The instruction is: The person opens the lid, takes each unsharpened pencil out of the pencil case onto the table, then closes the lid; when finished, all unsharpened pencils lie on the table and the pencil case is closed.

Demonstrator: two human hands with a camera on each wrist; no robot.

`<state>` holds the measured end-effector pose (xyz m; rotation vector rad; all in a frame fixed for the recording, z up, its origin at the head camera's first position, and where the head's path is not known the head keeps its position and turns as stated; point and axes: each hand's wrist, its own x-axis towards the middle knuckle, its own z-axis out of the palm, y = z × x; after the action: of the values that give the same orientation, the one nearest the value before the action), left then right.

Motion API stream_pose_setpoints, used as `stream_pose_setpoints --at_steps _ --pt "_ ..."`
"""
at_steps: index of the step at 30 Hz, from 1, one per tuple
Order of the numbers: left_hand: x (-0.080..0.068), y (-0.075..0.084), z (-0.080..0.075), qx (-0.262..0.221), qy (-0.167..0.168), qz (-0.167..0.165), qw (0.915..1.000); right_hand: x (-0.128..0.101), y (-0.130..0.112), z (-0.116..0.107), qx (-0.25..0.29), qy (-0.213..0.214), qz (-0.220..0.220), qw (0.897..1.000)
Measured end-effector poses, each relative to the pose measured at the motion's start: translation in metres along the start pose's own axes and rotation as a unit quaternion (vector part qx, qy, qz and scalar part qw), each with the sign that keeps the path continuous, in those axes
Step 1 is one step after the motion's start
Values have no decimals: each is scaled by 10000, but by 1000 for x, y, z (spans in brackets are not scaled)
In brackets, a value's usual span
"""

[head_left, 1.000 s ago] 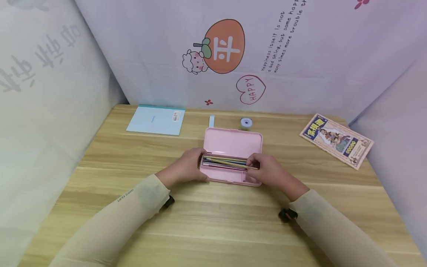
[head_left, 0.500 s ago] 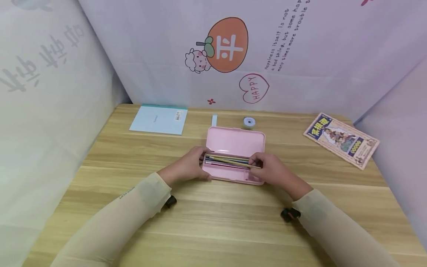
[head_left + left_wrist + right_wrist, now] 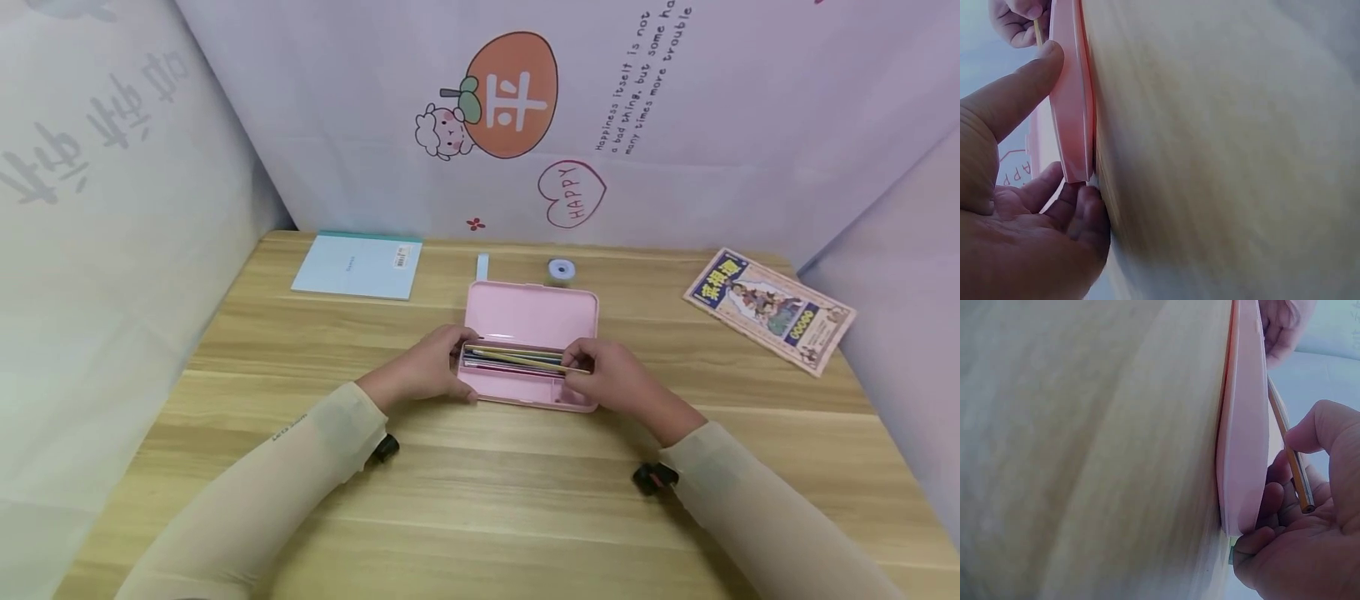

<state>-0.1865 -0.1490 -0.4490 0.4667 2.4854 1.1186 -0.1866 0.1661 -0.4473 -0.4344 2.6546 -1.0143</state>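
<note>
Pinching a yellow pencil [image 3: 1299, 474] between thumb and curled fingers, the right hand [image 3: 613, 377] sits at the right end of a pink pencil case [image 3: 510, 387]. Pencil slants over the case's long rear compartment; its right end stands above the rim in the right wrist view. Contact of its left end with the other pencils [image 3: 497, 368] below: cannot tell. Left hand [image 3: 431, 368] grips the left end of the case, thumb on the near side, fingers at the end. Case rests on the wooden table [image 3: 480, 508], lid [image 3: 531, 313] folded back, away from the person. Behind the lid: a pale blue strip [image 3: 482, 267] and a small lavender object [image 3: 561, 269]. Rear left: light blue notebook [image 3: 356, 267]. Far right: illustrated booklet [image 3: 770, 311], lying angled.
</note>
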Motion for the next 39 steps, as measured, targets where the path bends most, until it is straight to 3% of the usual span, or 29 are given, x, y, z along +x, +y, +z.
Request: stream_pose_setpoints --at_steps 5,15,23,30,35,39 --pt "0 3 0 360 91 -8 9993 0 1 0 51 -3 39 10000" --pt "1 4 1 406 52 9 9992 -4 8 -4 199 297 -190 9992" --pt "2 1 1 502 12 -26 9987 -24 21 -32 528 1031 -189 9931" --pt "0 3 0 434 -5 -51 9990 -56 48 -77 391 2037 -243 9780" --pt "0 3 1 440 -8 -41 9990 -76 86 -112 19 2576 661 9640" --pt "0 1 2 434 5 -19 9991 -85 113 -126 -190 2469 1478 9575"
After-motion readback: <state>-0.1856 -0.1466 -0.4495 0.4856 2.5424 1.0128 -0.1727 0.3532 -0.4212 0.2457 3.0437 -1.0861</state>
